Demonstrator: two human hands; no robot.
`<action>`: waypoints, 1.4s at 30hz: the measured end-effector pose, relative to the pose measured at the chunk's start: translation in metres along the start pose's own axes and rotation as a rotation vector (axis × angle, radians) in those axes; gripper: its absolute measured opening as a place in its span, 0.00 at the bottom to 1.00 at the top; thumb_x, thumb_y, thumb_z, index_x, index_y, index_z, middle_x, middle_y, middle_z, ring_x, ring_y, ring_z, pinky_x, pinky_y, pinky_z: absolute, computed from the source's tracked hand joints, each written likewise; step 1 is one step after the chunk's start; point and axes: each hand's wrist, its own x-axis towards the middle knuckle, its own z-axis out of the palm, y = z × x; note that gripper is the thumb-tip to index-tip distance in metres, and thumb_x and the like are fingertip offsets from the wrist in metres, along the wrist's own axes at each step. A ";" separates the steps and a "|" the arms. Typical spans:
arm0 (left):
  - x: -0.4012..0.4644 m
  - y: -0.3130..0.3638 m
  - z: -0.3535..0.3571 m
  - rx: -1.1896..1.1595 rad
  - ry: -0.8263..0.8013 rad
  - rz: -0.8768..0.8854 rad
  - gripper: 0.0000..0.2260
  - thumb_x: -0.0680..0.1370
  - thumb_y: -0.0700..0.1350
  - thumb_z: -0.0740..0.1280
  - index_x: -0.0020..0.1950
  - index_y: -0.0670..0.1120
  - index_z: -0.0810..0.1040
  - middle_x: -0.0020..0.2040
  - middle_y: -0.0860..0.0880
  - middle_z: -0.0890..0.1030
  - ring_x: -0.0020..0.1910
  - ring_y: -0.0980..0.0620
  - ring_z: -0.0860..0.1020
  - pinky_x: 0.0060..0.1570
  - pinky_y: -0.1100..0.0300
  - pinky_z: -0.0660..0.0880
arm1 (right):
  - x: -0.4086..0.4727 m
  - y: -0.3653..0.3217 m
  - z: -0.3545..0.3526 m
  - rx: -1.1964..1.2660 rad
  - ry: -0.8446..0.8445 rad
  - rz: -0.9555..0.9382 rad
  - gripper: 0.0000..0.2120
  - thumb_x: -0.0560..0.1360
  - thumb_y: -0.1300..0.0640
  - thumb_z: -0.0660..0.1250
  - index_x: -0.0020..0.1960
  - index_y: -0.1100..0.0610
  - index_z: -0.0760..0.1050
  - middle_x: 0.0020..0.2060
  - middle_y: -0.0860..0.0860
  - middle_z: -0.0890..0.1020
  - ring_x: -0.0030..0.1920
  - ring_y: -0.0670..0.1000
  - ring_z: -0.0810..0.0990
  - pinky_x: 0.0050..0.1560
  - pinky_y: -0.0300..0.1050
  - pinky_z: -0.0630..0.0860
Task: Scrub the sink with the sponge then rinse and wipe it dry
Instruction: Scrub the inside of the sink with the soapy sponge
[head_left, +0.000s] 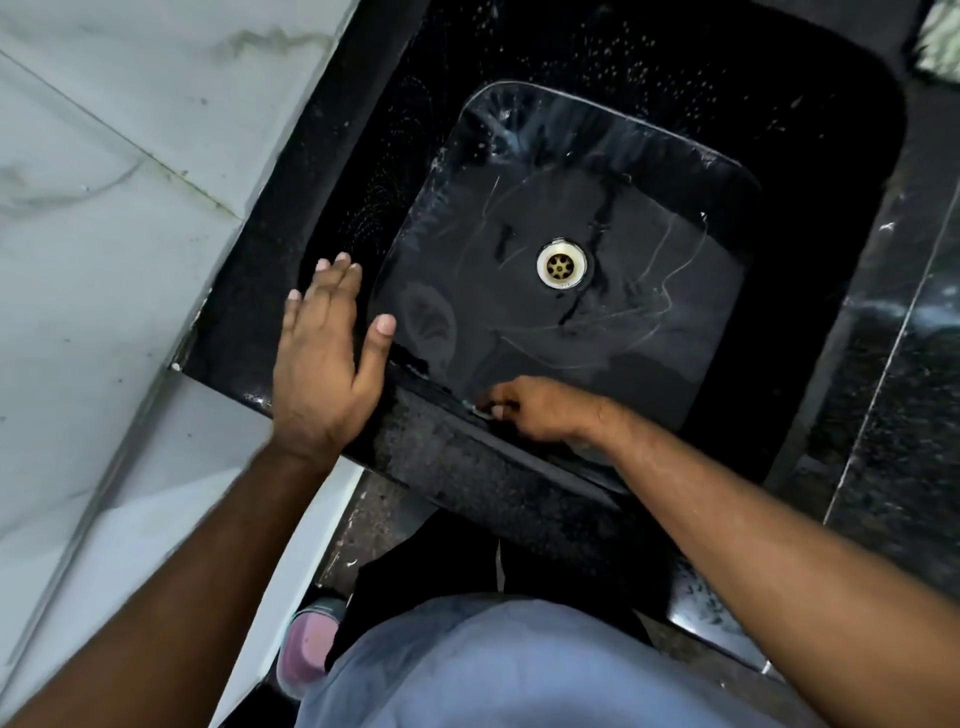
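Note:
The black sink (810, 171) fills the middle of the view, its wet floor streaked with thin soapy lines around a brass drain (561, 264). My left hand (324, 358) lies flat with straight fingers on the sink's near-left rim. My right hand (540, 410) is down inside the basin against the near wall, fingers curled. A pale sliver that looks like the sponge (482, 410) shows at its fingertips; the rest of it is hidden under the hand.
White marble-look tiles (119, 208) run along the left of the sink. A dark speckled stone counter (904, 364) lies to the right. A crumpled green-and-white cloth (941, 41) sits at the top right corner. My foot in a pink shoe (306, 644) is below.

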 end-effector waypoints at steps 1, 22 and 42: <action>-0.005 0.009 0.002 -0.020 -0.013 0.006 0.29 0.84 0.58 0.50 0.79 0.41 0.62 0.80 0.45 0.62 0.80 0.50 0.55 0.79 0.46 0.52 | 0.001 0.006 0.000 -0.015 -0.015 0.024 0.15 0.82 0.58 0.60 0.67 0.53 0.77 0.60 0.52 0.82 0.60 0.54 0.79 0.55 0.41 0.73; -0.033 0.073 0.038 0.131 -0.204 0.146 0.26 0.85 0.54 0.48 0.78 0.41 0.64 0.80 0.45 0.62 0.80 0.49 0.58 0.77 0.49 0.58 | -0.062 0.018 -0.020 -0.413 -0.270 0.184 0.20 0.74 0.69 0.62 0.63 0.59 0.78 0.52 0.53 0.82 0.50 0.54 0.81 0.45 0.41 0.76; -0.035 0.072 0.040 0.190 -0.191 0.155 0.29 0.84 0.57 0.47 0.80 0.40 0.59 0.81 0.43 0.55 0.81 0.48 0.51 0.79 0.48 0.53 | -0.060 -0.009 -0.025 -0.098 -0.053 0.014 0.21 0.74 0.70 0.57 0.55 0.50 0.80 0.35 0.43 0.75 0.37 0.47 0.75 0.34 0.37 0.70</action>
